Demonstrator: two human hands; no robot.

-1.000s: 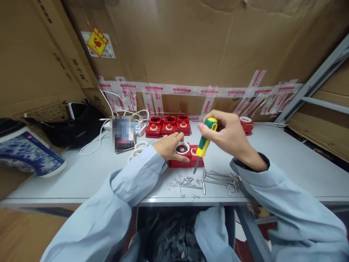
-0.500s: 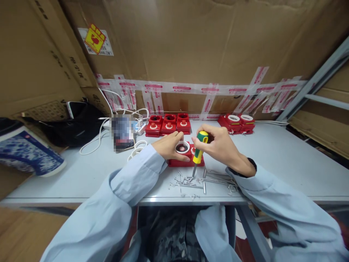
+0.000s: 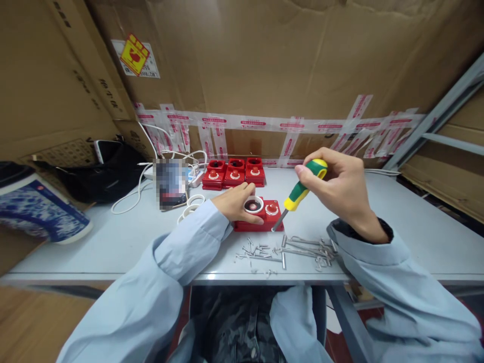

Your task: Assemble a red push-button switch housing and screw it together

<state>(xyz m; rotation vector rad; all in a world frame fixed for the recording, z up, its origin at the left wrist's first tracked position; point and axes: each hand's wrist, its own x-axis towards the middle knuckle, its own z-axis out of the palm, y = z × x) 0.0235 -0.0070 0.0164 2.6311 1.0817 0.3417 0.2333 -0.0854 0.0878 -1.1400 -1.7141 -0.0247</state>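
My left hand (image 3: 241,203) grips the left part of a red box (image 3: 272,220), thumb in front and fingers behind. On that part sits a white ring (image 3: 253,204) around a dark round opening; a red knob (image 3: 271,208) with a white surround stands on the right part. My right hand (image 3: 336,184) is closed around the green and yellow handle of a screwdriver (image 3: 298,192), tilted with its shaft down to the left. Its tip is at the box's front right corner, with something small and pale there, perhaps a screw. Loose screws (image 3: 260,249) lie in front of the box.
Metal T-shaped rods (image 3: 306,247) lie near the front edge. Similar red boxes (image 3: 234,174) stand in a row at the back. White rings (image 3: 194,200), cables (image 3: 138,194) and a phone-like device with a blurred screen (image 3: 171,184) are to the left, beyond them a patterned cup (image 3: 41,212).
My right hand has lifted the screwdriver from the loose screws and moved up and right; the tip is now at the box's front right corner. My left hand stays on the box.
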